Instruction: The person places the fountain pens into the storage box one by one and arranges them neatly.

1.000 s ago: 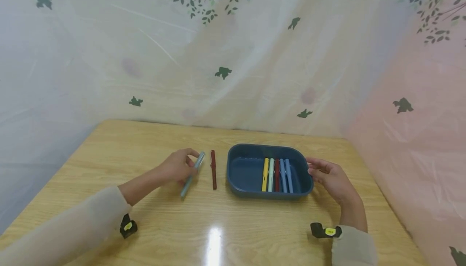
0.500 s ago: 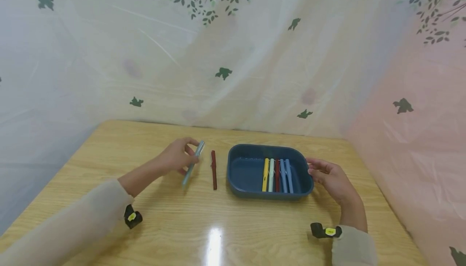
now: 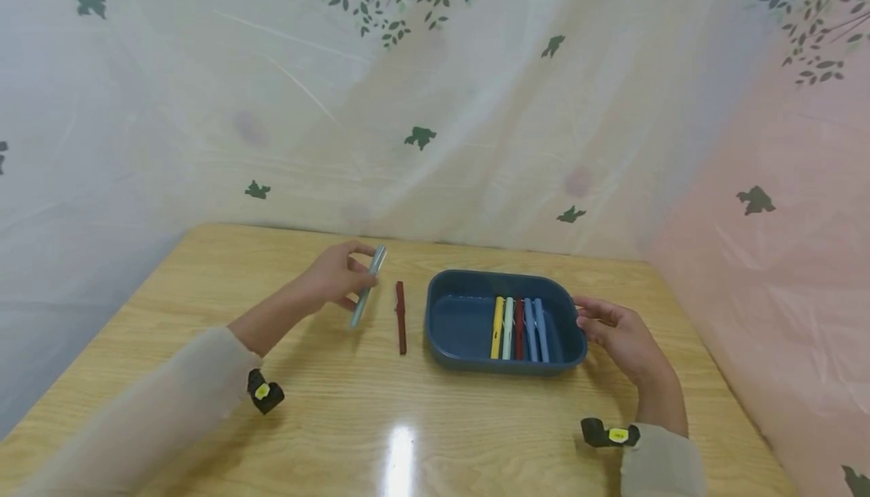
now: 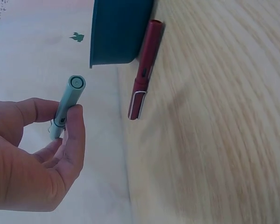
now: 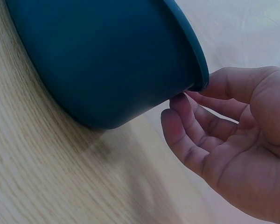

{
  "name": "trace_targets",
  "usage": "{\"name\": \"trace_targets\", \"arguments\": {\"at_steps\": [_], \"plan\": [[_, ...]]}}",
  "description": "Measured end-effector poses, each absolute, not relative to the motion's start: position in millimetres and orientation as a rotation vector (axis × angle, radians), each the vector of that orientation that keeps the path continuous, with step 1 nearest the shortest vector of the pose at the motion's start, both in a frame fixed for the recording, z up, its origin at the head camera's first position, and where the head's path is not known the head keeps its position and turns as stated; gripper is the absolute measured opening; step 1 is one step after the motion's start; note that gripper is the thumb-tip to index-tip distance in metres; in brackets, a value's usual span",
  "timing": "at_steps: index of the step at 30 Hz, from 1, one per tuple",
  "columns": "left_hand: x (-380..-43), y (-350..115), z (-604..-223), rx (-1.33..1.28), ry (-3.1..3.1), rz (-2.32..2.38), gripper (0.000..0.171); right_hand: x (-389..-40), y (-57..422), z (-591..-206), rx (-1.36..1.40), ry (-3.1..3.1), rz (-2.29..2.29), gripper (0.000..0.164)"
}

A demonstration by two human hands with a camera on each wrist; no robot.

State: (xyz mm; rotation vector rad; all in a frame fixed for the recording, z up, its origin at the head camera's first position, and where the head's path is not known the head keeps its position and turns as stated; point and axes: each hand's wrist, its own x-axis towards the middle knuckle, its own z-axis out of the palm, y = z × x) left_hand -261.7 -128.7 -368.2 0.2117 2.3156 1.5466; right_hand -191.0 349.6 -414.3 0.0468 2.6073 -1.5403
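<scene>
My left hand (image 3: 337, 276) pinches a pale blue-green capped pen (image 4: 69, 100) between thumb and fingers, above the table and tilted. One flat end of it faces the left wrist camera. A dark red pen (image 3: 400, 318) with a clip lies on the table between that hand and a dark blue box (image 3: 445, 361). Inside the box, toward its right side, a yellow pen (image 3: 498, 328), a pale green pen (image 3: 507, 328), a red pen (image 3: 519, 328) and two blue pens (image 3: 535, 329) lie side by side. My right hand (image 5: 238, 126) holds the box's right end at the rim with thumb and fingertips.
The wooden table (image 3: 326, 421) reaches back to a hanging patterned cloth (image 3: 340, 142). Another cloth side hangs at the right (image 3: 782, 293). Black wrist cameras (image 3: 266, 393) sit at both sleeves.
My left hand has raised the pale blue-green pen and carried it away from me, slightly to the right. The right hand, the box and the dark red pen stay where they were.
</scene>
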Motion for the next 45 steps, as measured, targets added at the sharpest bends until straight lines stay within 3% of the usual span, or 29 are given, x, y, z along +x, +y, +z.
{"name": "trace_targets", "arguments": {"at_steps": [25, 45], "plan": [[-271, -92, -353, 0.211, 2.231, 1.702, 0.058, -188, 350, -413, 0.04, 2.595, -1.569, 0.049], [-272, -54, -363, 0.237, 2.166, 1.705, 0.058, -192, 349, -415, 0.044, 2.598, -1.543, 0.05]]}}
